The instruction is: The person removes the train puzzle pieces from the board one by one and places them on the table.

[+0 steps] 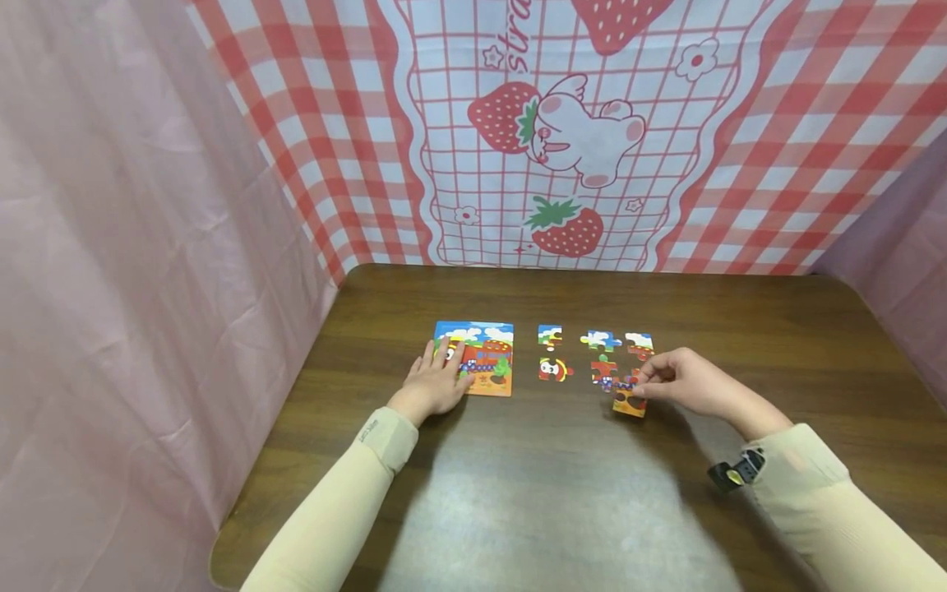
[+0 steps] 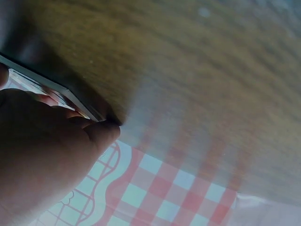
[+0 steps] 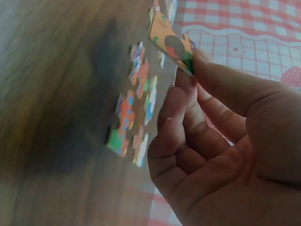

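My left hand (image 1: 435, 385) rests with spread fingers on the left part of a colourful picture board (image 1: 490, 363) that shows a red train. The left wrist view catches only the dark edge of the board (image 2: 51, 84) beside the hand. Between thumb and fingertips my right hand (image 1: 688, 382) pinches an orange jigsaw piece (image 3: 164, 37), held tilted above the table. Nearest to that hand lie a red-and-blue piece (image 1: 603, 370) and a cloud piece with red (image 1: 639, 339). The fingers partly hide another piece behind them.
Further left are a sky-blue corner piece (image 1: 549, 334) and a piece with a white face (image 1: 552, 369). A blue cloud piece (image 1: 602, 339) lies to their right. The brown wooden table (image 1: 547, 493) meets a checked strawberry curtain (image 1: 518, 164) at the back.
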The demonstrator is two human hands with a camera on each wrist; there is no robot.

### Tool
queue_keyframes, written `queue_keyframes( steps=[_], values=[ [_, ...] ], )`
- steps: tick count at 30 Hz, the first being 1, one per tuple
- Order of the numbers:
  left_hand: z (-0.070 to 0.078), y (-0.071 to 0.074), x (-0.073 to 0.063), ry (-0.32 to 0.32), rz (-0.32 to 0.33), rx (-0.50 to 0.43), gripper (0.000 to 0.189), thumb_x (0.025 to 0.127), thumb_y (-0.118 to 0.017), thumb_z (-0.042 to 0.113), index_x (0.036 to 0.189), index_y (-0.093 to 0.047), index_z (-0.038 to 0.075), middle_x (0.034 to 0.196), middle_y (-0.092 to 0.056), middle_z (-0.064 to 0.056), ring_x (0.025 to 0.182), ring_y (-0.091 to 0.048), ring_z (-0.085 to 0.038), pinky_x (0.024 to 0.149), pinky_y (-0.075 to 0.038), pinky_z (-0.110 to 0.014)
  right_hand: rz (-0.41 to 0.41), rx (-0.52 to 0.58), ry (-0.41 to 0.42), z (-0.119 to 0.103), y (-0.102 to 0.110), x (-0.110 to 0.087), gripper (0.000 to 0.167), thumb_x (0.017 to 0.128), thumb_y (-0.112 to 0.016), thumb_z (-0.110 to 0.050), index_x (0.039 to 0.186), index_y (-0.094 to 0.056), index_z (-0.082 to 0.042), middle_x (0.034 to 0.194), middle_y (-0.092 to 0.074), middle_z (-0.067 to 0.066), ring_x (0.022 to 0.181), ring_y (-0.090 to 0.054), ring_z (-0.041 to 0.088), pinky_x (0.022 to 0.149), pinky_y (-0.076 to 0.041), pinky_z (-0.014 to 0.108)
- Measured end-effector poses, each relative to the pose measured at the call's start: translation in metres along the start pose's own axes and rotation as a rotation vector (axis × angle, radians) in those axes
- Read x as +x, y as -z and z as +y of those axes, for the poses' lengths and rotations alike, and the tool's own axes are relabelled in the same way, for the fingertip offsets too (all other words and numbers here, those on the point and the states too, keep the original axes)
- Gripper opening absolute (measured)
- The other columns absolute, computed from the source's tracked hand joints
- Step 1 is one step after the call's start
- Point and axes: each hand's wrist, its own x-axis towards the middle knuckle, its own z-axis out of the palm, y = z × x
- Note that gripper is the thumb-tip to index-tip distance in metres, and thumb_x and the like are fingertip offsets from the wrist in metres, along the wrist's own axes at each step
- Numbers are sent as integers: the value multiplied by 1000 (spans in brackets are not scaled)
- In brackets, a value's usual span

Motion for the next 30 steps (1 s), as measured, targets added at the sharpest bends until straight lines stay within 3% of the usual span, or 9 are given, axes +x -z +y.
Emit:
queue_keyframes(
  steps=[13, 22, 30],
  values=[
    [-1, 3, -2, -7, -3, -14, 69, 110, -32, 50, 166, -10, 16, 169, 2, -13, 152, 4, -37, 120, -9, -53, -70, 1, -19, 23, 5, -11, 11, 91, -78, -14, 86, -72, -6, 74, -67, 2, 64, -53, 9, 59, -46, 27],
    [0, 1, -3, -10, -4, -8, 69, 110, -31, 51, 166, -9, 17, 169, 3, -13, 152, 4, -38, 120, -9, -53, -51, -100, -58, 25, -4, -16, 7, 86, -78, -10, 84, -72, -9, 71, -64, -4, 64, -54, 13, 60, -46, 30],
    [2, 1, -4, -12, -7, -6, 69, 109, -31, 51, 165, -10, 16, 169, 2, -14, 152, 4, -38, 120, -9, -53, -29, -115, -83, 25, -6, -20, 17, 79, -84, -15, 83, -69, -8, 71, -64, -4, 67, -57, 14, 62, -47, 31]
  ],
)
